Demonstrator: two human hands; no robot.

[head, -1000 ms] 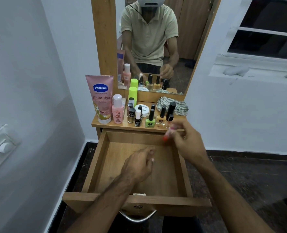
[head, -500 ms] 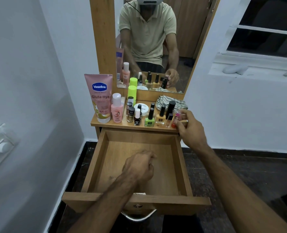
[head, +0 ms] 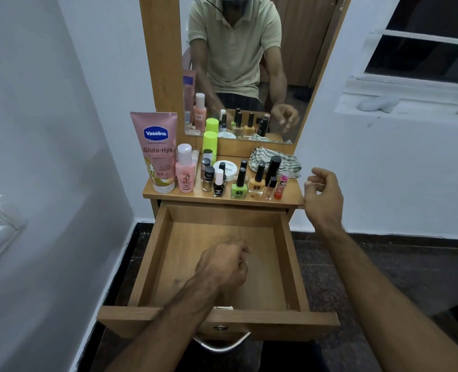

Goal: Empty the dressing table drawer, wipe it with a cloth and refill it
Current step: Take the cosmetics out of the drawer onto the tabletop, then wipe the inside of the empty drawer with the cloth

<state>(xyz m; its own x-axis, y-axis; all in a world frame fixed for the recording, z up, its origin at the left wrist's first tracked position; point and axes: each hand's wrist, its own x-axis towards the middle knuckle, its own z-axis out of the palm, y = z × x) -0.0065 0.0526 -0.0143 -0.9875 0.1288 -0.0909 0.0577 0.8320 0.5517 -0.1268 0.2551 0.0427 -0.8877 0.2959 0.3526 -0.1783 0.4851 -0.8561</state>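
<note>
Standing pulled well out toward you, the drawer (head: 222,232) runs its long axis from the dressing table (head: 289,196) straight at your body, metal handle (head: 222,345) nearest you, and its wooden floor shows bare. Your left hand (head: 222,267) hangs inside it over the floor, fingers curled under; you cannot tell whether they pinch anything. Your right hand (head: 323,196) is off the table's right front corner, fingers loosely bent and apart, holding nothing.

On the tabletop the bottles stand upright, caps up. At the left a pink tube (head: 156,151) reads "Vaseline" and "Gluta-Hya", with "10X" lower down. A white jar lid (head: 226,169) shows "POLISH". Along the front edge sit a green nail polish (head: 239,187), a yellow one (head: 257,182) and a small lip balm (head: 281,185) with a face printed on it, nearest your right hand. A striped cloth (head: 276,162) lies bunched behind them, below the mirror (head: 238,68).
</note>
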